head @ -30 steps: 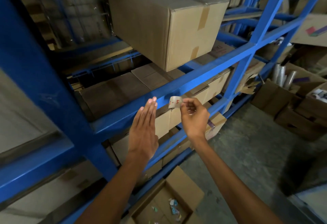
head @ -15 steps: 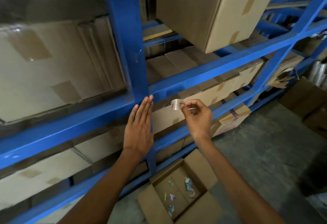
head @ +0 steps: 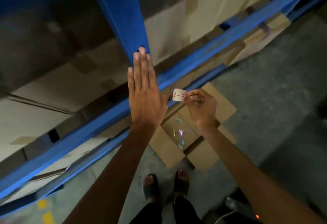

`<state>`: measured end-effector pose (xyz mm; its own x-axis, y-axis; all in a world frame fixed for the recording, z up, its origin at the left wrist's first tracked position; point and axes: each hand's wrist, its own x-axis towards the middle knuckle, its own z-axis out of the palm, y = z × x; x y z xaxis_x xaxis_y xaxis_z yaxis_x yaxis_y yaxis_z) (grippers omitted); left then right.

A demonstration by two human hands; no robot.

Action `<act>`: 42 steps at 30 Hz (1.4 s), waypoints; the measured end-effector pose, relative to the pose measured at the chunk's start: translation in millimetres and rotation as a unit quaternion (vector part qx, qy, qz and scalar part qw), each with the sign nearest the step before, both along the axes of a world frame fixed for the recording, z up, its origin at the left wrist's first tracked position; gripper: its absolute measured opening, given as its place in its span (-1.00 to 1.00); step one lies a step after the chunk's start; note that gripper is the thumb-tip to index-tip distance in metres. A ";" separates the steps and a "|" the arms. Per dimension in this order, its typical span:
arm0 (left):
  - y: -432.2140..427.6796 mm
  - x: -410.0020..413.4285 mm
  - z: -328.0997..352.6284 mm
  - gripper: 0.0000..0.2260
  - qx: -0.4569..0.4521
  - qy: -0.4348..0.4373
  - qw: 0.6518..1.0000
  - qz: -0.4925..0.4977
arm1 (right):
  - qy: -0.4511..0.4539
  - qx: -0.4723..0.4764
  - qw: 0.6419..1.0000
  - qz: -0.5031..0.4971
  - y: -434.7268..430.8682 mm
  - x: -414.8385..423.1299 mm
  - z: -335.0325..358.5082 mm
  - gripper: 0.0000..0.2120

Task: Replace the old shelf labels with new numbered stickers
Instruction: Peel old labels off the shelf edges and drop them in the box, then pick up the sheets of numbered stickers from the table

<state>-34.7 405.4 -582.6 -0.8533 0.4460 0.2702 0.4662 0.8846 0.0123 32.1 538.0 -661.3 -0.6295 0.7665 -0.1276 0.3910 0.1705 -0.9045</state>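
A view looking down past two bare arms toward a concrete floor (head: 265,85) beside blue metal shelving. The left hand (head: 145,96) is held flat and open, fingers straight and pressed together, holding nothing; its fingertips overlap the foot of a blue upright post (head: 123,16), though whether they touch it cannot be told. The right hand (head: 201,106) is lower and to the right, its thumb and forefinger pinched closed on the edge of a small white sticker (head: 179,95) with red handwriting that looks like "1-5". The sticker hangs in the air just beside the left hand, apart from the shelf and in front of a blue shelf beam (head: 74,135) that runs diagonally across the scene. Cardboard cartons (head: 35,117) sit on the shelves behind the beam, blurred. Below the hands, an open cardboard box (head: 168,151) lies on the floor with a few small coloured scraps inside. The person's feet, in dark sandals (head: 150,186), stand next to the box.
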 end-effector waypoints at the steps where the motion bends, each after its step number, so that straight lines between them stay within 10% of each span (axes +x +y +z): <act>1: -4.1 2.9 -27.8 -0.05 0.007 -0.017 1.000 0.004 | -0.024 0.006 1.000 0.004 -0.8 6.2 -31.8 -0.95; 10: 1.1 5.9 -305.3 0.01 0.001 -0.031 0.999 0.027 | -0.240 0.009 0.971 0.010 6.6 46.0 -359.3 -0.83; 19: 6.3 -12.4 -449.3 -0.17 0.002 0.022 0.999 0.032 | -0.307 -0.069 0.947 -0.064 -0.3 31.9 -535.6 -0.86; 32: 9.7 -13.6 -455.3 -0.23 0.024 0.032 0.999 0.023 | -0.403 -0.153 0.902 -0.016 10.0 16.9 -560.5 -0.48; 42: 24.6 64.8 -350.6 -0.18 0.051 -0.218 0.971 -0.083 | -0.392 0.088 0.903 0.153 25.0 62.6 -375.7 -0.32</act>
